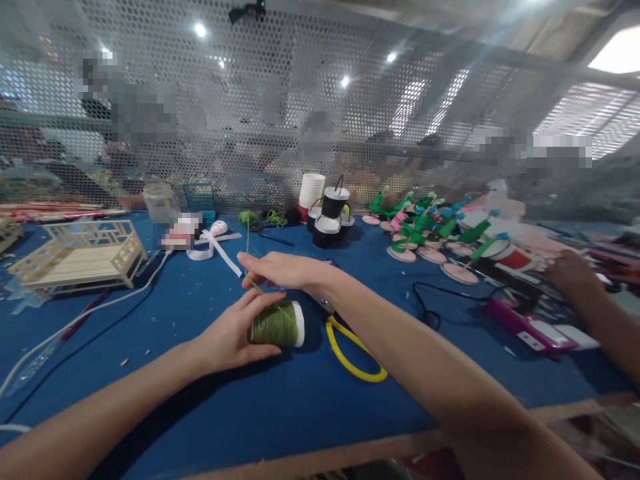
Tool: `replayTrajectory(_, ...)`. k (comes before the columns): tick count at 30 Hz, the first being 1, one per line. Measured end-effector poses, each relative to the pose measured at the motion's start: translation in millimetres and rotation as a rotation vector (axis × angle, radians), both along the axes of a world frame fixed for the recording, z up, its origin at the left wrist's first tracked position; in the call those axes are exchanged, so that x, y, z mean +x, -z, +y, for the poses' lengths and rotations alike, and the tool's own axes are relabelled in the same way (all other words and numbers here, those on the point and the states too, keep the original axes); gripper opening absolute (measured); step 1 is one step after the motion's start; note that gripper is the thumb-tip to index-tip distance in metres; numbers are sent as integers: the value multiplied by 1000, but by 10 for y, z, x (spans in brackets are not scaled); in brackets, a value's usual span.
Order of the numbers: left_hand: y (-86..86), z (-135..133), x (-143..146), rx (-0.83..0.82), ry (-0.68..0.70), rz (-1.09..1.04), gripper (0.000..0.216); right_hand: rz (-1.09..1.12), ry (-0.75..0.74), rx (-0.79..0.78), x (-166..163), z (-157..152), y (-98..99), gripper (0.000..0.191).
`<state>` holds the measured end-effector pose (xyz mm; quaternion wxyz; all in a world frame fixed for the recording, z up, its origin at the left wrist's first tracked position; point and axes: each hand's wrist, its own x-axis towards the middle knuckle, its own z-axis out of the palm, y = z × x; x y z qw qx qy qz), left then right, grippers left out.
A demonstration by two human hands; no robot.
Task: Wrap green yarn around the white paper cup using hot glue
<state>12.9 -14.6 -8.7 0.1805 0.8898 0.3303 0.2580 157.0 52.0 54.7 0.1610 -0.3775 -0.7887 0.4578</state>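
Note:
My left hand grips a paper cup that lies on its side, wrapped in green yarn, with its white rim facing right. Just above it, my right hand is closed, thumb and fingers together around a strand of green yarn. That strand runs from the cup past the fingers and up toward a small green yarn ball at the back. Under my right forearm lies a pair of scissors with yellow handles, its blades partly hidden.
Left stands a small wooden bed frame, with a white cable in front. White ribbon lies behind my hands. Black-wrapped cups stand at the back; green craft flowers and a purple power strip are right, near another person's hand.

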Motion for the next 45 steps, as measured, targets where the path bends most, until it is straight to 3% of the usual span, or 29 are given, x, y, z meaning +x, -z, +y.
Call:
replayTrajectory(3,-17,-15,-5,12,1,26,53,-121,92,161,139,44,-64,58)
replayTrajectory(5,-17,-29,-14,17,-13,23,53,-267,324,312,375,104,-74,53)
replayTrajectory(8,-11,-44,-22,23,-48,22,53,-377,560,391,811,177,4,46)
replayTrajectory(12,-23,-51,-11,0,-80,52,51,-549,639,284,1136,185,271,22)
replayTrajectory(16,-51,-57,5,-5,-122,46,49,-579,664,189,1091,208,518,29)
replayTrajectory(19,-77,-52,-4,-3,-131,59,49,-502,742,194,1053,215,566,30)
replayTrajectory(22,-100,-29,-39,8,-138,84,49,-357,808,214,1088,123,477,38)
replayTrajectory(25,-109,7,-86,27,-132,101,49,-191,775,213,1120,-65,292,36)
replayTrajectory(27,-108,32,-114,34,-132,107,50,-109,683,158,1109,-201,166,18)
replayTrajectory(30,-104,60,-139,12,-148,95,50,40,511,62,1046,-368,55,16)
replayTrajectory(36,-86,91,-146,-90,-170,19,49,104,443,81,926,-565,131,21)
replayTrajectory(41,-52,115,-162,-118,-175,-15,48,-27,454,16,923,-697,179,22)
replayTrajectory(45,-32,124,-178,-144,-182,-23,48,-107,467,121,911,-756,169,20)
